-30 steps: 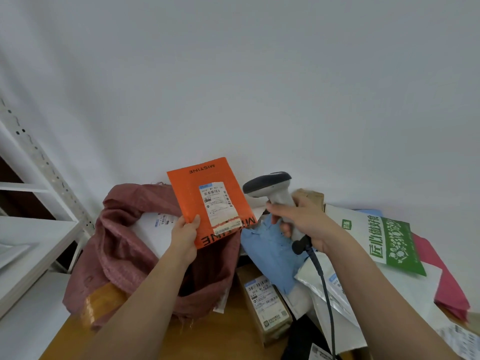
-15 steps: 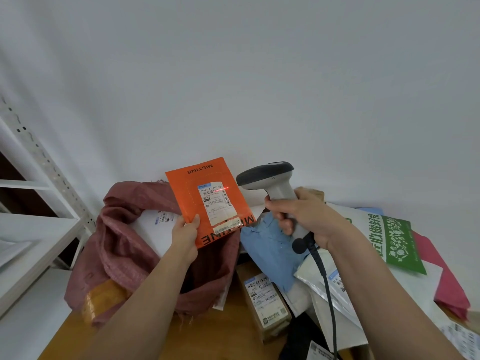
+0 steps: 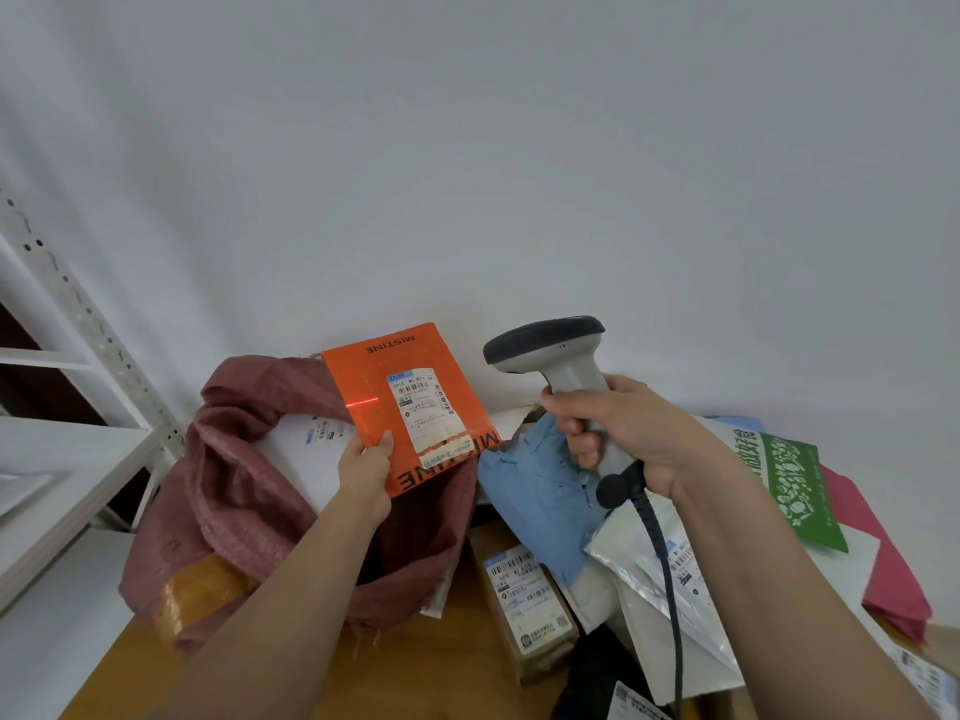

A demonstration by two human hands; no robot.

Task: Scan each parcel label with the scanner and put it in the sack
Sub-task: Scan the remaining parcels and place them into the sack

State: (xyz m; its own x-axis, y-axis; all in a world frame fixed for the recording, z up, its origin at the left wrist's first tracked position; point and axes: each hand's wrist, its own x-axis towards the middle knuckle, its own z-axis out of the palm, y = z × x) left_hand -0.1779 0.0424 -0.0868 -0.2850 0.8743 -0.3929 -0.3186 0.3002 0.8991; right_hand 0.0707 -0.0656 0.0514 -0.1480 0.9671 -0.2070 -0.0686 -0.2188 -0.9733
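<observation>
Above the open mouth of the red woven sack, we are holding up an orange parcel in our left hand, thumb curled over its lower left edge and fingers behind it. Its white shipping label is facing us, and the word MISTINE is running upside down along the top edge. A short red scan line is glowing on the orange face just left of the label, not across the barcode itself.

Our right hand is gripping the handle of the grey scanner, fingers wrapped tightly round it, with the dark head pointing left toward the parcel. Its black cable is trailing down from the butt of the handle along our right forearm.

Inside the sack a white parcel is lying with a small label showing. To the right of the sack, more parcels are sitting in a loose pile on the wooden table: a blue bag directly under the scanner, a brown box with a printed label, a silvery-white mailer, a green and white bag and a pink one at the far right. White shelving is standing at the left.
</observation>
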